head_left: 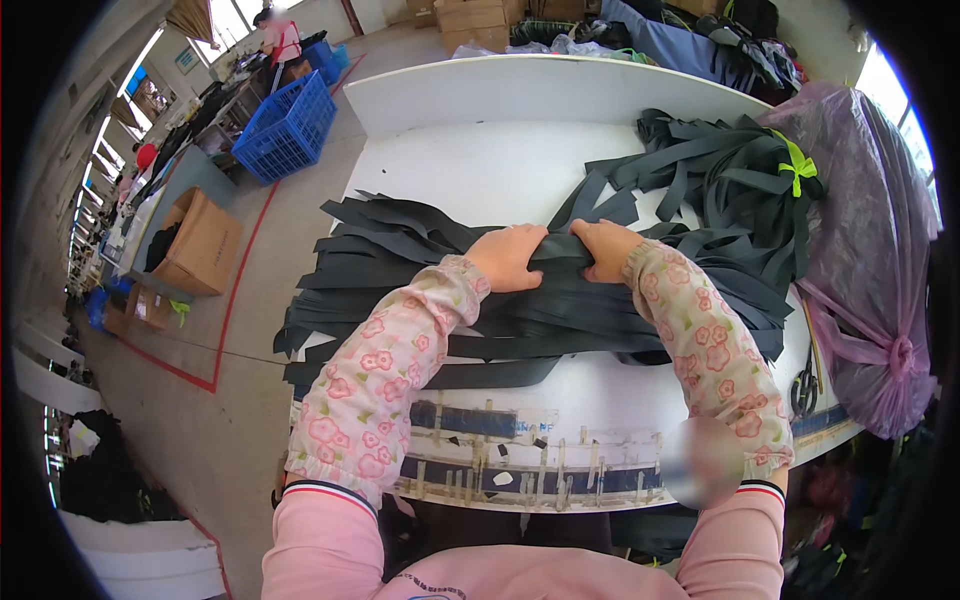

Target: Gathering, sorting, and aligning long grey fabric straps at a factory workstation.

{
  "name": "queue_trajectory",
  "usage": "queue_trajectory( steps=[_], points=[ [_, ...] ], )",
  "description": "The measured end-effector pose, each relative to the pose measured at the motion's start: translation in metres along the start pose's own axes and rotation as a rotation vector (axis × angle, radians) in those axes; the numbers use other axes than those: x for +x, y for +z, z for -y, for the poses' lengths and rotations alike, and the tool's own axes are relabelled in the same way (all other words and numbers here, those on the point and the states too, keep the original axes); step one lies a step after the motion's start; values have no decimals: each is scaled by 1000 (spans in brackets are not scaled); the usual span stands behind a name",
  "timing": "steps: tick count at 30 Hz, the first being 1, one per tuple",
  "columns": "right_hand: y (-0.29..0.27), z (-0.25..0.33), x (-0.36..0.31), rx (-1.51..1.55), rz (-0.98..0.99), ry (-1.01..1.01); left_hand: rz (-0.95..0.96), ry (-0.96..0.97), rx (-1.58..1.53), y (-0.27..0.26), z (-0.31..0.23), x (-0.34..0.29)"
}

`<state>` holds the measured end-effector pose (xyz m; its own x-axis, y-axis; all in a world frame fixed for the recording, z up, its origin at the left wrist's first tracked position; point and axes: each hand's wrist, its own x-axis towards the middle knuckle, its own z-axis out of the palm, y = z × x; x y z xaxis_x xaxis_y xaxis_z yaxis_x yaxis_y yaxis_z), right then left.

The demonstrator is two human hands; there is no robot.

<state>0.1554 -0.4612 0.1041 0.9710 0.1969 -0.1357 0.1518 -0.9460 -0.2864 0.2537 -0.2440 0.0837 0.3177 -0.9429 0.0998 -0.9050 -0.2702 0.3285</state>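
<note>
A thick pile of dark grey fabric strips point(380, 290) lies across the white table point(600, 400), its ends fanning out to the left. My left hand point(508, 258) is closed around a bunch of strips near the middle of the pile. Just to its right, my right hand point(606, 250) grips the same bunch, thumb and fingers pressed in. Between the two hands a short stretch of strip point(560, 250) shows. Behind, at the right, a second heap of strips point(735, 170) is tied with a bright yellow-green ribbon point(797, 165).
A raised white board point(550, 95) edges the table's far side. Scissors point(803, 392) lie at the right edge, beside a tied pink plastic bag point(870, 250). Left on the floor are a cardboard box point(200, 245) and a blue crate point(290, 130). Another person point(280, 45) stands far left.
</note>
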Motion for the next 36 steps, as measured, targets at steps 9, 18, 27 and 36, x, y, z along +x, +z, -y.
queue_trajectory(
  steps=[9, 18, 27, 36],
  points=[
    [7, 2, -7, -100, -162, -159, 32, -126, 129, -1, -19, -2],
    [-23, 20, -8, 73, -33, 4, 58, -222, -196, -28, -22, 4],
    [28, 29, -11, -255, -26, 91, 13, -126, 260, 15, -28, -11],
    [-15, 23, -8, 135, -24, 30, 82, -140, -95, -22, -15, -3]
  ],
)
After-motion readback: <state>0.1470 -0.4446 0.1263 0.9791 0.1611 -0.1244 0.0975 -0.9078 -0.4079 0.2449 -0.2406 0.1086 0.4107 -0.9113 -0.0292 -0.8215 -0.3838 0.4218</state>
